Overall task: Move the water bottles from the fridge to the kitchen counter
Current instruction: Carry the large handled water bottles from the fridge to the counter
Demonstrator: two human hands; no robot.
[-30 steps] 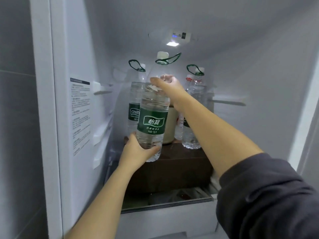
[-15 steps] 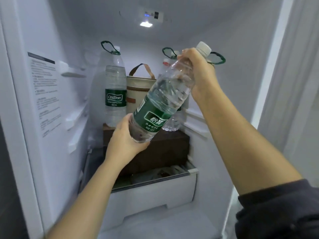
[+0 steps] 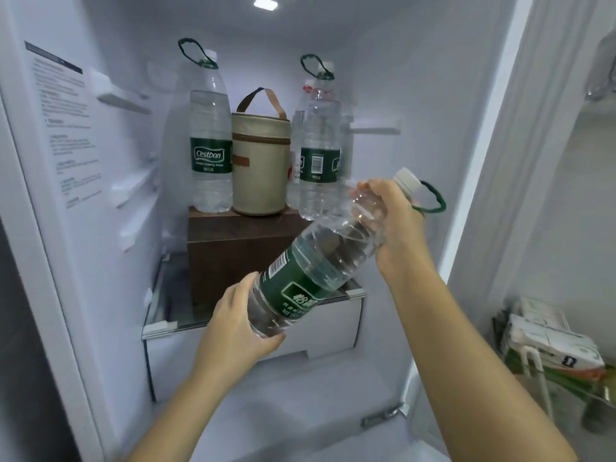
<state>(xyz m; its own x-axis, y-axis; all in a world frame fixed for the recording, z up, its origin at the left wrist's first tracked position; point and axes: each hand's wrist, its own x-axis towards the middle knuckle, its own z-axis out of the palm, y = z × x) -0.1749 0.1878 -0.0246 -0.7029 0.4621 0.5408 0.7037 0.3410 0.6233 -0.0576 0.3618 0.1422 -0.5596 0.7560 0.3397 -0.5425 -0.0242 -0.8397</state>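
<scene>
The water bottle [image 3: 320,261] is clear ribbed plastic. It has a dark green label [image 3: 293,291] with white characters and a barcode, a white cap [image 3: 406,181], and a green carry loop [image 3: 433,203] at the neck. It is held off every surface inside the open fridge [image 3: 110,228], tilted steeply with the cap up to the right and the base down to the left. It hangs in front of the right front corner of the dark brown box [image 3: 233,255] and the front edge of the glass shelf [image 3: 160,326]. The left hand [image 3: 233,328] cups the base, fingers curled under it and thumb along its side. The right hand [image 3: 400,221] has its fingers wrapped tight round the shoulder just below the cap.

Half a second ago the bottle was higher, level with the standing bottles and in front of them. Now it is lower and lies flatter, and both hands have dropped with it. The view has swung right, so a door shelf [image 3: 566,388] holding cartons now shows.

There are four bottles in all: the one held and three upright on the box top. The Cestbon bottle [image 3: 210,145] stands at the left end. A green-labelled bottle [image 3: 320,145] stands at the right end, with a red-capped bottle [image 3: 301,105] partly hidden just behind it. One beige lunch bag [image 3: 260,161] stands between the two ends. There is one box.
</scene>
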